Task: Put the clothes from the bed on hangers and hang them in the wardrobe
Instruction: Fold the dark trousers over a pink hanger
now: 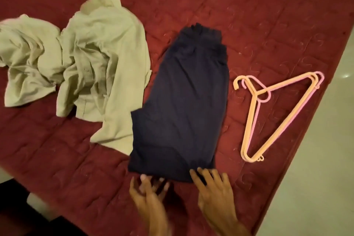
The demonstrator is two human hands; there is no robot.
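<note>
Folded navy trousers point(182, 105) lie flat in the middle of the dark red bed cover point(249, 15), waistband away from me. My left hand point(147, 191) is at their near edge with fingers extended, fingertips touching the fold. My right hand point(212, 188) lies spread beside it, fingertips on the near right corner of the trousers. A crumpled pale green shirt point(92, 67) sits to the left, overlapping the trousers' left side. Two plastic hangers, one peach point(275, 117) and one pink point(266, 94), are stacked on the bed to the right.
The bed's right edge runs diagonally, with pale floor point(316, 159) beyond it. A dark gap and a light object show past the bed's near left corner point(23, 207). No wardrobe is in view.
</note>
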